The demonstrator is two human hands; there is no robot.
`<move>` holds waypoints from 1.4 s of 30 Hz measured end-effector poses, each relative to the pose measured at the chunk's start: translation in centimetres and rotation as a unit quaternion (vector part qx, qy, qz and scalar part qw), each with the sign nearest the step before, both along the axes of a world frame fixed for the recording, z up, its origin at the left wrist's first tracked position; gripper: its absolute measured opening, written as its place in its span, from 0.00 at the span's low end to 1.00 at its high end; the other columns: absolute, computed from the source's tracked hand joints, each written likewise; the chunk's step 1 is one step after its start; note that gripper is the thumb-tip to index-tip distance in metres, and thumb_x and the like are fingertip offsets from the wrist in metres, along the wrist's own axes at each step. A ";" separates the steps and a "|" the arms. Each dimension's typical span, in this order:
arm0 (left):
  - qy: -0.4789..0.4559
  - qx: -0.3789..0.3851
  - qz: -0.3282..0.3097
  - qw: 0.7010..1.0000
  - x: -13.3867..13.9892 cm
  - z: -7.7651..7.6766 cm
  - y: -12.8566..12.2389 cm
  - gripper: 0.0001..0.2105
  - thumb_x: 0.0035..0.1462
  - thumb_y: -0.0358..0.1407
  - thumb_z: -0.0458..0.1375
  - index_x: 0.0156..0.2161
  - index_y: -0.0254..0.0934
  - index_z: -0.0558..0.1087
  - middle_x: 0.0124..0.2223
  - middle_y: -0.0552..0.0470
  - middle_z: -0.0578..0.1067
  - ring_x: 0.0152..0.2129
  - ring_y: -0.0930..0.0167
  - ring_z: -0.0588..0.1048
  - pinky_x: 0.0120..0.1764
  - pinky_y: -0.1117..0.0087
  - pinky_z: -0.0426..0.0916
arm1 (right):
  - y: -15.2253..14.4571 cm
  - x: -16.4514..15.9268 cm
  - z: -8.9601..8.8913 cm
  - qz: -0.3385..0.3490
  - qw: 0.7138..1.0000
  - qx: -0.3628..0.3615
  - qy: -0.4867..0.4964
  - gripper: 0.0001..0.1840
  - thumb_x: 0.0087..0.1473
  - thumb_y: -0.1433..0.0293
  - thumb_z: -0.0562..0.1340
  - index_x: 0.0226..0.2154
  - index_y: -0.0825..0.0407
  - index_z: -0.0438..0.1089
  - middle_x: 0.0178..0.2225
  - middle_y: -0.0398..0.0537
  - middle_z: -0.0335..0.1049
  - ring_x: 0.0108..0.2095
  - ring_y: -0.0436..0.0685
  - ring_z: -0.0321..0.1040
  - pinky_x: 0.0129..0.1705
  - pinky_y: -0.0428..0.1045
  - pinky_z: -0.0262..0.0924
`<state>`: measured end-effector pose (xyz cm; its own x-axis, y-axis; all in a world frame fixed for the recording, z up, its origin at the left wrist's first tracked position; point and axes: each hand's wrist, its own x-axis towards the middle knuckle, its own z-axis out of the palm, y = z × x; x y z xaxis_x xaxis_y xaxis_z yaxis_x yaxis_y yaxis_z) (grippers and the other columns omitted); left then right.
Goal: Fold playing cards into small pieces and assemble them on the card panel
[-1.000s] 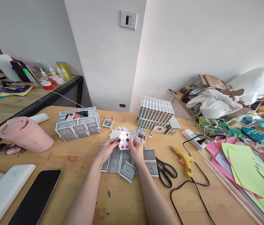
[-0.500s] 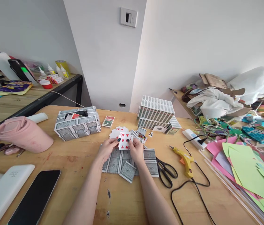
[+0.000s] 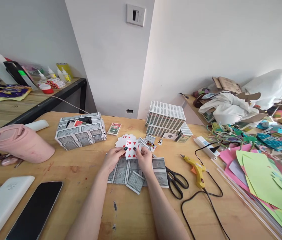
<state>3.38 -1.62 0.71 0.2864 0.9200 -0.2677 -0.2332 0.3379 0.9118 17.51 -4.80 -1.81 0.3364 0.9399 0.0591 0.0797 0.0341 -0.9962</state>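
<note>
A six of hearts playing card (image 3: 131,152) is held upright, face toward me, between both hands. My left hand (image 3: 113,160) pinches its left edge with thumb and fingers. On the opposite edge, my right hand (image 3: 145,160) grips it, with part of another card showing behind. Below lies a panel of grey-backed cards (image 3: 121,173), partly hidden by my hands, and a loose folded card piece (image 3: 135,182) rests on it. Behind the held card, white-faced cards (image 3: 122,142) are fanned on the table. More cards (image 3: 150,140) lie just to the right.
A box made of cards (image 3: 81,133) stands back left, beside a card pack (image 3: 114,128). Stacked card packs (image 3: 166,116) stand back right. Scissors (image 3: 177,181) and a corded yellow glue gun (image 3: 196,170) lie right. A pink roll (image 3: 22,145) and a phone (image 3: 36,210) are left.
My camera view has shifted slightly, moving the scene a little left. Both hands keep hold of the card; a bit more of the card behind it shows at the right.
</note>
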 end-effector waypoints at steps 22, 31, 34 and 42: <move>0.094 0.025 0.083 0.992 0.6 -1.2 0.3 0.12 0.32 0.40 0.65 0.23 0.32 0.75 0.20 0.54 0.72 0.19 0.76 0.66 0.26 0.74 0.59 | 0.2 0.1 0.5 0.038 0.997 0.019 0.069 0.19 0.43 0.58 0.61 0.18 0.51 0.54 0.14 0.34 0.48 0.17 0.45 0.43 0.19 0.43 0.39; 0.158 0.084 0.090 0.980 1.0 -0.6 -0.2 0.12 0.39 0.42 0.61 0.20 0.33 0.69 0.18 0.57 0.66 0.18 0.76 0.62 0.23 0.75 0.55 | 0.4 0.1 0.0 0.042 0.998 0.009 0.055 0.20 0.42 0.57 0.61 0.18 0.51 0.53 0.15 0.34 0.48 0.17 0.45 0.42 0.19 0.43 0.40; 0.229 0.148 0.101 0.957 1.4 -0.9 -0.3 0.12 0.45 0.41 0.56 0.19 0.35 0.64 0.17 0.58 0.63 0.17 0.76 0.60 0.23 0.74 0.54 | 0.5 0.2 -0.2 0.043 0.998 0.009 0.048 0.20 0.42 0.56 0.61 0.18 0.51 0.53 0.15 0.35 0.48 0.18 0.45 0.43 0.19 0.43 0.41; 0.399 0.268 0.138 0.866 2.1 -1.0 -1.3 0.10 0.55 0.37 0.46 0.23 0.38 0.58 0.20 0.56 0.64 0.19 0.73 0.62 0.24 0.74 0.54 | 0.5 0.0 0.1 0.038 0.998 0.023 0.035 0.21 0.43 0.57 0.61 0.17 0.50 0.50 0.15 0.34 0.45 0.18 0.46 0.41 0.19 0.43 0.40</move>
